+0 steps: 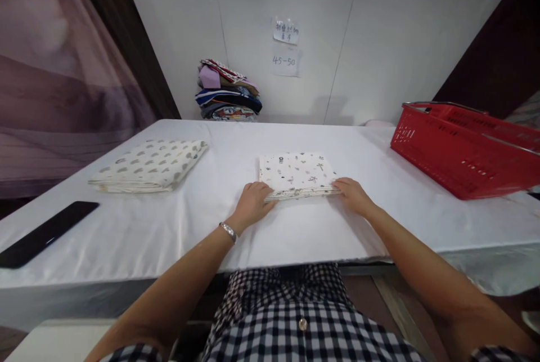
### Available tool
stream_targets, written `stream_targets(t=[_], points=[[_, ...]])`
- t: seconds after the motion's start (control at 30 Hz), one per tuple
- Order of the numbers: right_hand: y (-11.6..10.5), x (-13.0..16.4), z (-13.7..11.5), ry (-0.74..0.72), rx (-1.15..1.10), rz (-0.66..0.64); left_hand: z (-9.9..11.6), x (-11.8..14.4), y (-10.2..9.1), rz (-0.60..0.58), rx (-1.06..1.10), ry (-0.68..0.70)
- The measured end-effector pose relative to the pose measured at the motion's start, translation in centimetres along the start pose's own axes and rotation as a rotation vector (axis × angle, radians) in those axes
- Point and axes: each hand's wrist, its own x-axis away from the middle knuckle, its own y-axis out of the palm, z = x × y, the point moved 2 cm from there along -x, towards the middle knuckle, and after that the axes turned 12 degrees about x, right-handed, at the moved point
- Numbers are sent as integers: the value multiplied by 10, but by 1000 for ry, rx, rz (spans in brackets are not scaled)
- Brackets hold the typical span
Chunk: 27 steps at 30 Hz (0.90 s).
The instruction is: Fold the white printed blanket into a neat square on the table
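A white cloth (297, 173) with small printed figures and palm trees lies folded in a neat rectangle on the white-covered table (291, 232). At its near left corner is my left hand (254, 202), fingers on top and thumb along the front edge. My right hand (352, 194) grips the near right corner, with its fingertips over the layers. Both hands are closed on the cloth's edges. A second folded cloth (149, 165), cream with grey cloud-like shapes, rests to the left, apart from my hands.
On the right stands a red plastic basket (464, 145) with metal handles. A black phone-like slab (46, 232) lies at the left front. Several folded fabrics (228, 92) are stacked at the back against the wall, beside a paper sign (286, 62) reading 45-50.
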Motion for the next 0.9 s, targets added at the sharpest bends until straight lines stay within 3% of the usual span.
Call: stream_targets(t=[0.13, 0.27, 0.5, 0.9], points=[[-8, -16, -22, -7, -96, 41, 9, -17, 5, 21, 22, -34], [-7, -31, -41, -57, -150, -37, 17, -33, 19, -59, 35, -71], [2, -32, -42, -74, -158, -124, 16, -36, 26, -110, 72, -103], [19, -20, -41, -44, -192, 90, 15, -32, 30, -88, -15, -29]])
